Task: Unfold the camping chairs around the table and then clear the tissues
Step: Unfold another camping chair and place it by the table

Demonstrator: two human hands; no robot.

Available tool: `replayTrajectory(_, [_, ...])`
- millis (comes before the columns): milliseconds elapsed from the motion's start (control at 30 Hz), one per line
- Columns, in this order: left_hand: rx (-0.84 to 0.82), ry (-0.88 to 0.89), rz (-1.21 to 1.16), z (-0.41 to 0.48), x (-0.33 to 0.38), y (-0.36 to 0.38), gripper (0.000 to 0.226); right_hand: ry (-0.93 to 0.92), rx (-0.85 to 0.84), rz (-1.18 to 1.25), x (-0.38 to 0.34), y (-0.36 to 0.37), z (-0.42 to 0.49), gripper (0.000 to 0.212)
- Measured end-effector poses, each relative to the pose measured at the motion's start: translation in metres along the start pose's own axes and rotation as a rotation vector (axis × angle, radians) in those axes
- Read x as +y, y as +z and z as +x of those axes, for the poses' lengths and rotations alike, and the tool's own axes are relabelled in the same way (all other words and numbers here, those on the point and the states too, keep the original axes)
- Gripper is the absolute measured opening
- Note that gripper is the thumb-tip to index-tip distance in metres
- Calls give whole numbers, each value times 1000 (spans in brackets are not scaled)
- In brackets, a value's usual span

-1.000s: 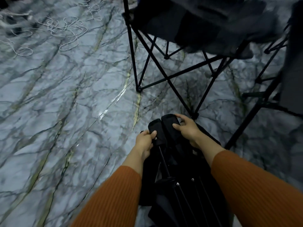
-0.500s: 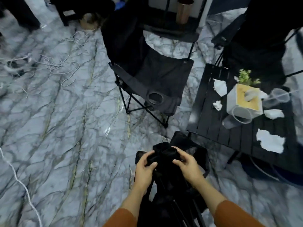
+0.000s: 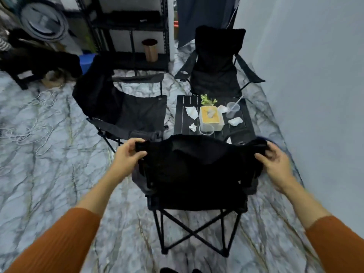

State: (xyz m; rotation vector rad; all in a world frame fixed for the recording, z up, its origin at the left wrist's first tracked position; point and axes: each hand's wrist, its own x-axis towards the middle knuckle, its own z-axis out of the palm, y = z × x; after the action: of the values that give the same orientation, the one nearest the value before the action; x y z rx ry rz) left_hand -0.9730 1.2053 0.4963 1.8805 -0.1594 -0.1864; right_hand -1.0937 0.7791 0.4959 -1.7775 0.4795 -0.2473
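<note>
A black camping chair (image 3: 197, 174) stands spread open in front of me, its back toward me and its crossed legs on the floor. My left hand (image 3: 129, 154) grips the left top corner of its backrest. My right hand (image 3: 275, 163) grips the right top corner. Beyond it is a small black slatted table (image 3: 182, 117) with crumpled white tissues (image 3: 192, 112) scattered on it. Two more black chairs stand open, one left of the table (image 3: 126, 107) and one behind it (image 3: 214, 64).
On the table sit a white tissue box (image 3: 210, 118), a small green plant (image 3: 207, 99) and clear plastic cups (image 3: 232, 109). A grey wall (image 3: 315, 75) runs close on the right. Black shelving with a copper bin (image 3: 150, 50) stands at the back. White cord (image 3: 33, 133) lies on the marble floor at left.
The chair was a folded bundle held at its top with both hands together. My hands have moved apart and the chair now stands spread open by the table; my view has lifted.
</note>
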Motion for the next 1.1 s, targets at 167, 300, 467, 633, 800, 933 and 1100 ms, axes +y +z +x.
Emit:
replayTrajectory(167, [-184,11,125,-48,7,-23,35,59,38,-40,20,-53,-65,42])
replayTrajectory(300, [-197,79,213,-83,-13,6,37,117,74,-50,42,-61,-103,40])
replayTrajectory(467, [-220,32,347,-140,-57,43,39,226,188,-152,89,-69,-150,24])
replayTrajectory(633, [-349,85,495,-196,-85,84,38,256,162,-406,141,-97,-205,24])
replayTrajectory(800, [-347,47,543,-222,-104,89,26,278,169,-469,173,-89,-230,27])
replayTrajectory(933, [-286,48,580,-222,-106,108,29,299,242,-463,180,-88,-212,29])
replayTrajectory(1100, [-221,41,620,-183,-92,135,32,260,289,-494,177,-105,-187,28])
